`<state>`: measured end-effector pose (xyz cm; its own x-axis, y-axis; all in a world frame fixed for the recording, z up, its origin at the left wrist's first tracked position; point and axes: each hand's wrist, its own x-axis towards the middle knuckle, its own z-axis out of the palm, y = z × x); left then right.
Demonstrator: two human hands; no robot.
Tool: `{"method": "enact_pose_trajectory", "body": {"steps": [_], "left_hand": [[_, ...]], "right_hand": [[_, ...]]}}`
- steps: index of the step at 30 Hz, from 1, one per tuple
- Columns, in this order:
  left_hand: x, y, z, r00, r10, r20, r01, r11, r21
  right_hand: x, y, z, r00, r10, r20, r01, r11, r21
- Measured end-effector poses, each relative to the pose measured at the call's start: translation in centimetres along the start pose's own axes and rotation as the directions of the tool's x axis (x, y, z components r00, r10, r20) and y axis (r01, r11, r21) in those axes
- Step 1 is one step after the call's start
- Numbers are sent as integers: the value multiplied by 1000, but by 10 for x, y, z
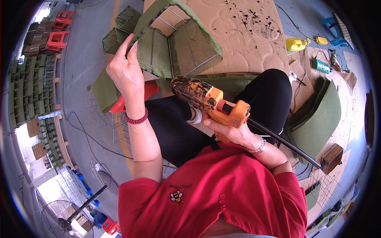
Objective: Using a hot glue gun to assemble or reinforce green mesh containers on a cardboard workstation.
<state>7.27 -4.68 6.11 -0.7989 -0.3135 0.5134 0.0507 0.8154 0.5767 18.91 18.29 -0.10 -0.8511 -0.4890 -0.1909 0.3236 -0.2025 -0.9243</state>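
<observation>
A green fabric-covered box (154, 53) with a bare metal wire frame inside leans at the edge of a cardboard-topped surface. My left hand (126, 71) pinches its left edge, thumb and forefinger on the fabric rim. In my right hand (234, 133) is an orange glue gun (214, 96), smeared with dark residue, and a long black glue stick (285, 143) runs out of its back. The gun's nozzle comes close to the box's lower corner; whether it touches I cannot tell. Smaller green fabric pieces (121, 29) stand behind my left hand.
Black specks dot the cardboard (254, 55). To the right are a yellow bottle (295, 45), a green bottle (321, 66) and a stack of green sheets (317, 119). On the left are red stools (56, 41), piled green boxes (29, 87), a fan (63, 222) and a floor cable (89, 137).
</observation>
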Motion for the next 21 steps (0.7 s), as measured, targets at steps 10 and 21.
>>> {"method": "enact_pose_trajectory", "body": {"steps": [10, 21], "left_hand": [[1, -2, 1, 1000, -2, -12, 2, 1000, -3], [2, -2, -1, 1000, -11, -6, 11, 1000, 26]], "right_hand": [[-4, 3, -6, 999, 39, 4, -39, 999, 31], [-10, -3, -7, 999, -38, 29, 43, 983, -180]]}}
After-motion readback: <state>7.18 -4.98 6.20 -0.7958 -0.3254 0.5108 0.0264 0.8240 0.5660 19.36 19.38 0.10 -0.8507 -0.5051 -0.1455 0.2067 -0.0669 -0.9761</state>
